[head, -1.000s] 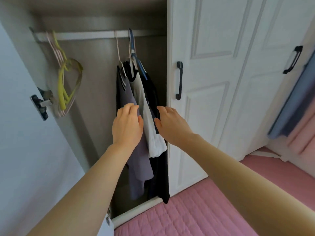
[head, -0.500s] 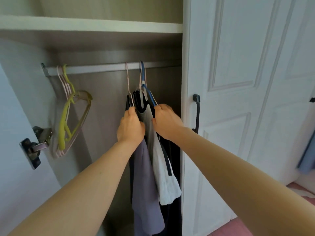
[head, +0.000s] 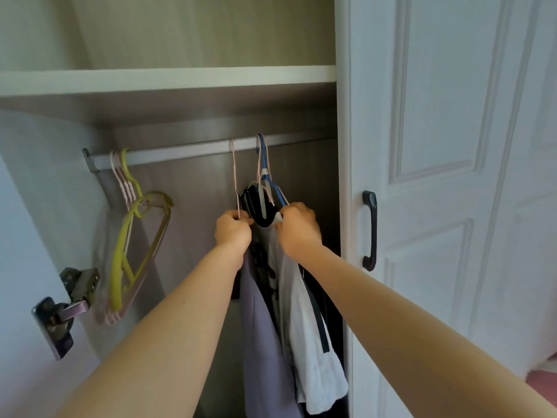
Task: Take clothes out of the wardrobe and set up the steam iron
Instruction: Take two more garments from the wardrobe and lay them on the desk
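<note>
Inside the open wardrobe several garments hang from the rail [head: 180,152]: a lavender garment [head: 265,342], a white one with a dark stripe [head: 313,351] and dark clothes behind. My left hand [head: 232,230] grips the pink hanger [head: 233,176] of the lavender garment at its neck. My right hand [head: 298,229] pinches the shoulder of the white garment beside the blue hanger [head: 266,176]. Both hangers still hook over the rail. No steam iron is in view.
Several bare pink and yellow hangers [head: 132,236] hang at the rail's left end. A shelf [head: 180,78] runs above the rail. The closed white door [head: 452,206] with a dark handle [head: 370,230] stands right; a hinge [head: 69,303] sits on the open left door.
Both hands have risen from the garments' middles to the hangers' necks and closed on them. The view has tilted upward, showing the shelf.
</note>
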### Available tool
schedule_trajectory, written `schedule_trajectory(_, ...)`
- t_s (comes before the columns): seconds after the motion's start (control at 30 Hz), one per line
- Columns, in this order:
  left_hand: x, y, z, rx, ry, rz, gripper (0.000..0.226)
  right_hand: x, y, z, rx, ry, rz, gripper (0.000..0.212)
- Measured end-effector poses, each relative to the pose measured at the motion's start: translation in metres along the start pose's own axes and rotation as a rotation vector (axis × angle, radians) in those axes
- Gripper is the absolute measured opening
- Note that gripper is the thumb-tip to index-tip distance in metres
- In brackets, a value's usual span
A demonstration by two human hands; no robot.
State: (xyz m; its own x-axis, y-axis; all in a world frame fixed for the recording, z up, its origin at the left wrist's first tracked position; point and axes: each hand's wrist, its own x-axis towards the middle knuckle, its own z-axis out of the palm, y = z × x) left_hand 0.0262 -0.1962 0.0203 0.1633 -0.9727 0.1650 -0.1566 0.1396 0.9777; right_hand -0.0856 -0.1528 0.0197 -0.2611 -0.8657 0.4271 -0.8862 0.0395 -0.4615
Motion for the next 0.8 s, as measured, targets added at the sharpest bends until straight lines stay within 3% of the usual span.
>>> schedule_trajectory(0.13,0.004,0.003,-0.007,-0.163,-0.053,-0.056,0.015,0.000,-0.009,-0.010,-0.083,-0.019,0.007,0.037)
schedule_trajectory(0.3,0.006,0.021,-0.019,-0.261,-0.043,-0.070,0.022,0.000,-0.027,-0.018,-0.093,0.112,-0.047,0.042)
schedule_trajectory(0.5,0.007,0.048,-0.040,-0.258,-0.039,-0.049,0.010,-0.001,-0.040,-0.039,-0.087,0.138,-0.079,0.029)
schedule_trajectory(0.57,0.001,0.054,-0.044,-0.254,-0.045,-0.052,0.011,-0.008,-0.043,-0.047,-0.038,0.137,-0.077,0.024)
schedule_trajectory(0.7,-0.031,0.063,-0.050,-0.298,-0.101,-0.078,0.015,-0.031,-0.048,-0.049,0.301,0.083,0.065,0.022)
schedule_trajectory(0.8,-0.063,0.059,-0.059,-0.338,-0.097,-0.104,0.018,-0.057,-0.051,-0.048,0.372,0.057,0.109,0.023)
